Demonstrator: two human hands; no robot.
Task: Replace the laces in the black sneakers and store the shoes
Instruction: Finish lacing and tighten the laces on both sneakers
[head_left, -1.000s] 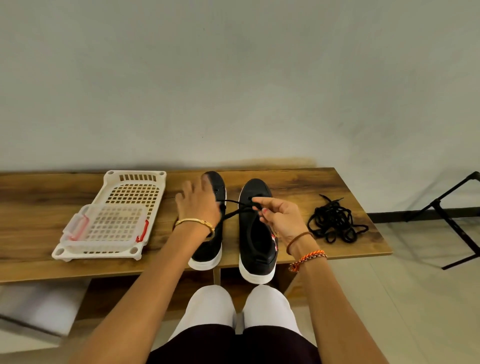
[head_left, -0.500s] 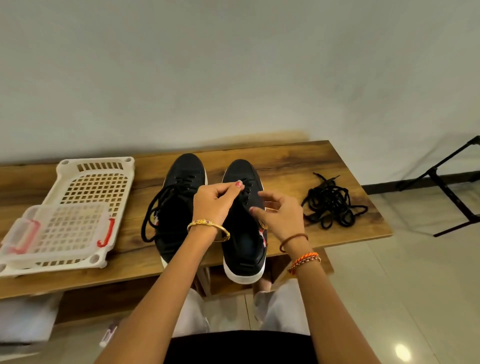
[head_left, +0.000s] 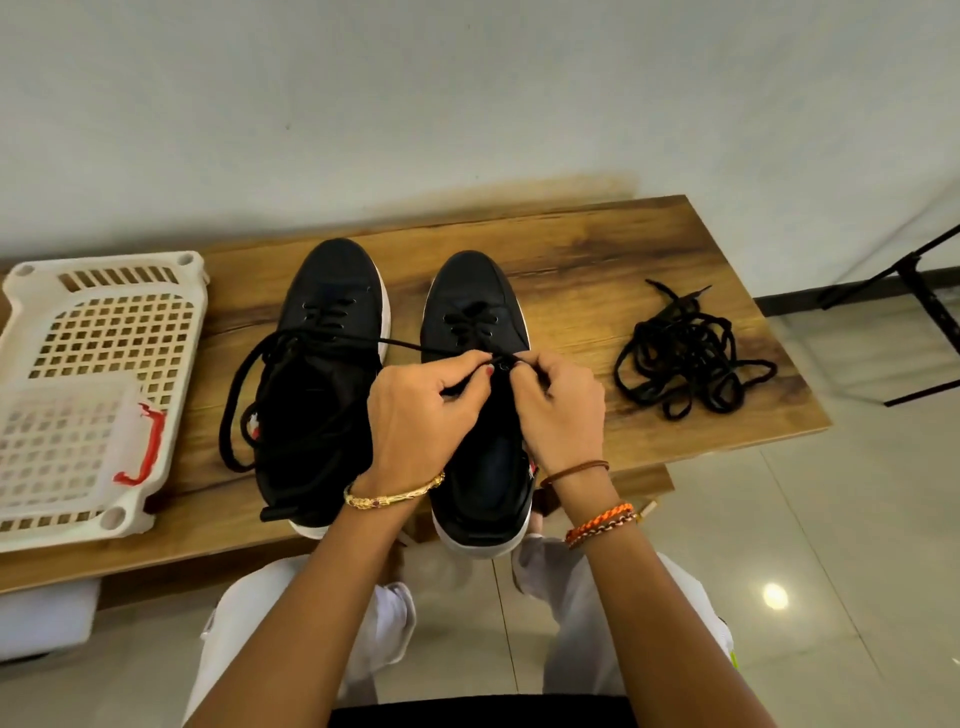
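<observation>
Soft, even indoor light, fairly bright. A lamp glare spot shines on the floor tiles (head_left: 774, 595). Wide-angle bending at edges.

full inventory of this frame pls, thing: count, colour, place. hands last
bench: 1, brown wood grain, against the white wall
sneakers: 2, black with white soles, mid-bench, toes to the wall; left sneaker, right sneaker
lace being threaded: 1, black, runs from the hands across the left sneaker and loops onto the bench left of it
loose laces: tangled pile, count unclear, black, right end of bench
basket: 1, white plastic lattice, left end of bench
clear box: 1, translucent with red clips, on the basket's near part
black stand: 1, on the floor at right
left hand: pinches the lace over the right sneaker
right hand: pinches the lace at the same spot
</observation>
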